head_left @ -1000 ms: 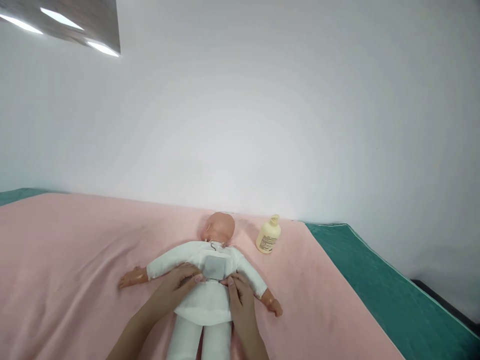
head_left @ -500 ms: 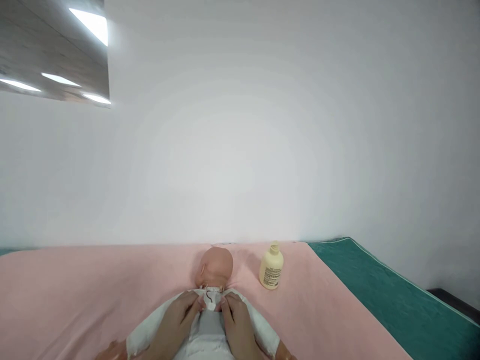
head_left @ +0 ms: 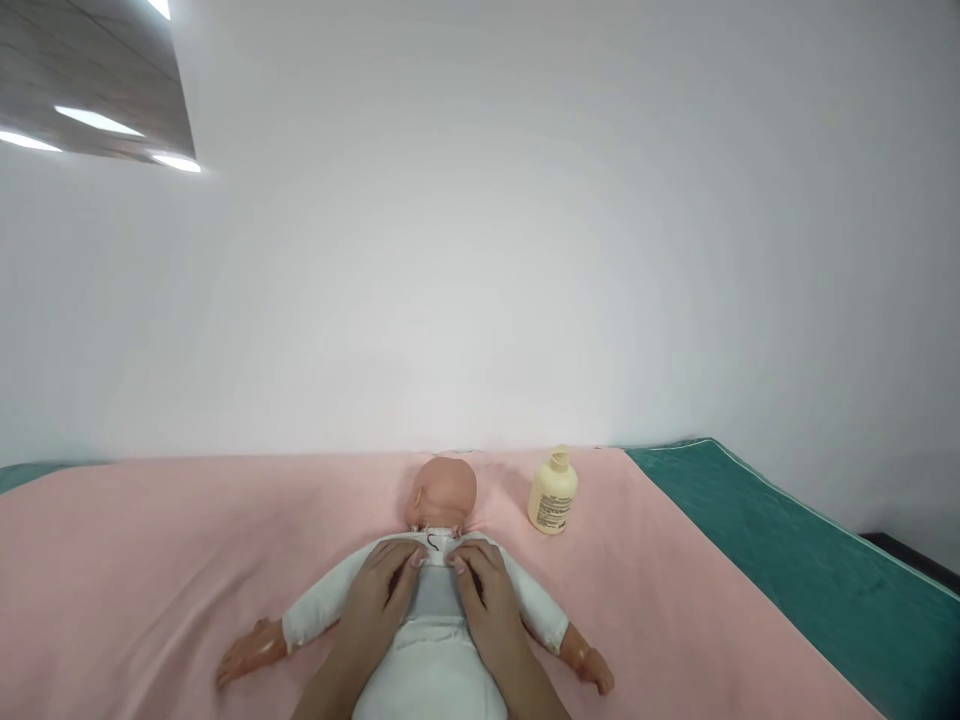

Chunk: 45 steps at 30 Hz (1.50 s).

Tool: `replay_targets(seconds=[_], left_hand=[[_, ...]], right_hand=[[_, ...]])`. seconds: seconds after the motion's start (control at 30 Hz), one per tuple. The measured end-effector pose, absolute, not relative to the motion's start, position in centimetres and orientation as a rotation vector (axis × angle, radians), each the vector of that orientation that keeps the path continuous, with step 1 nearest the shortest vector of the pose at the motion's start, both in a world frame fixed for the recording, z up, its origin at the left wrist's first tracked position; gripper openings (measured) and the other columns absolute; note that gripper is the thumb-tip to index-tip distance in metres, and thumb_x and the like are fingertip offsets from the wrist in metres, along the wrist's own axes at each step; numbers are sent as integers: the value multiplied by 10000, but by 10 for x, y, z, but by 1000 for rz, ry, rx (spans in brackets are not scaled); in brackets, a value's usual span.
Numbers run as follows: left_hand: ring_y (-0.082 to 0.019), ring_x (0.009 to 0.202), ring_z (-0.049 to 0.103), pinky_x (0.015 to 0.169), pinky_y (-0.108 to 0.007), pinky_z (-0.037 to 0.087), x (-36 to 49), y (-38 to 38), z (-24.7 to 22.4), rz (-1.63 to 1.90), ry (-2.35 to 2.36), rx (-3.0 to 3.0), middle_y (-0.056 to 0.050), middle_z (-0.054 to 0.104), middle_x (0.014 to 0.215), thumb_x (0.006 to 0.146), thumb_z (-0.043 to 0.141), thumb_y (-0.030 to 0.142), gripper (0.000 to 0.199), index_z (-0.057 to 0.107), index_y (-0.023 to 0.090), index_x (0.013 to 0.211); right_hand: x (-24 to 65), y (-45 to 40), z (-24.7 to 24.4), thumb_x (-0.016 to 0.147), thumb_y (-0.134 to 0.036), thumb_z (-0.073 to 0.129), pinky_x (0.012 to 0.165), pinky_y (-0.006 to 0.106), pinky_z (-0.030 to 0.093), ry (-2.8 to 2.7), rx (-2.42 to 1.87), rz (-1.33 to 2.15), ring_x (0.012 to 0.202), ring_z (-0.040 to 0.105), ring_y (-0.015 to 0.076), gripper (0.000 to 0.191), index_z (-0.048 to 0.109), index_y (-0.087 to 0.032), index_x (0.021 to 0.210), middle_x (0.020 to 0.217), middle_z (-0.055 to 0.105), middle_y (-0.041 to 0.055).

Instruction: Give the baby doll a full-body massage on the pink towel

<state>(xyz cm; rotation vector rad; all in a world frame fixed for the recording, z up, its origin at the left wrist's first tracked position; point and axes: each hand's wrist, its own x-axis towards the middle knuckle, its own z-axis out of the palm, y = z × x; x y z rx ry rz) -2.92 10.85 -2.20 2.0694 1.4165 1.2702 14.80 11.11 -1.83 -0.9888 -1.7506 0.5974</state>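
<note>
A baby doll [head_left: 435,655] with a white cloth body lies on the pink sheet, the back of its bald head [head_left: 444,492] toward me and its arms spread out. My left hand [head_left: 384,585] rests on the left of its upper back, just below the neck, thumb and bent fingertips drawn together on the cloth. Mirroring it on the right side, my right hand [head_left: 487,590] has its thumb and fingertips closed on the cloth too. Between the two hands a small dark curved line shows near the neck. What lies under my fingertips is hidden.
A pale yellow bottle [head_left: 553,492] with printed text stands right of the doll's head. The pink sheet [head_left: 675,620] covers a green surface [head_left: 795,560], which shows at the right. A white wall [head_left: 480,250] rises behind, and a dark edge [head_left: 911,560] shows at far right.
The view has tilted down a little, so the doll and bottle sit higher and more of the doll's arms shows. Both hands have stayed at its upper back, slightly nearer the neck.
</note>
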Motion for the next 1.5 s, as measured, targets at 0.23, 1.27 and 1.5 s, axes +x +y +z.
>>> replay_targets(seconds=[0.23,1.27,1.5], left_hand=[[-253,971,619,925,-420,440,-28,112,-26,1160,1486,2140,-91,705,996,960,361,364,342,657,193,963],[-239,1172,498,1018,-406,377,-39,63,16,1086,1282,2087,-57,619,1193,910,490,371,255,633,258,1088],[-157,788,604,761,-244,460,-33,35,52,550,1013,1991,-16,681,811,894,516,400,306,745,219,803]], right_hand=[[146,117,-25,975,-350,405,834,356,403,-1813,-1071,518,893,568,226,310,662,-208,875,895,658,63],[167,73,-13,972,-319,427,857,365,428,-1735,-864,608,942,555,212,259,679,-268,1001,944,611,49],[172,33,-27,944,-253,429,797,382,395,-1828,-766,553,771,536,195,268,658,-252,807,759,594,19]])
